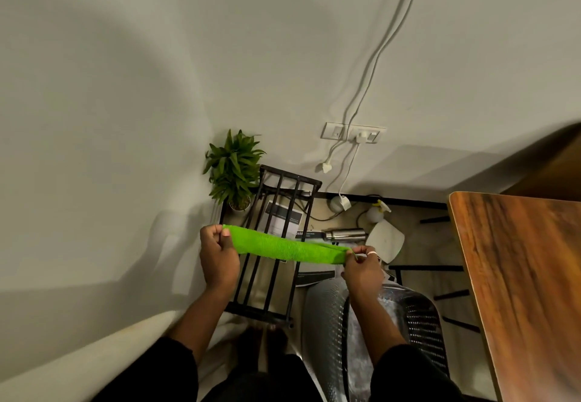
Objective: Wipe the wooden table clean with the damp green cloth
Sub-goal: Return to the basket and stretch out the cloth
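Cloth (290,248): I hold it stretched between left hand (218,255) and right hand (361,268), each pinching an end.
Table (518,276): off to my right, nearer the right hand.

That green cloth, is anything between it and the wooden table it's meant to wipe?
Nothing visible blocks it. Both hands, left and right, hold the green cloth stretched in the air; the wooden table lies to the right, apart from it.
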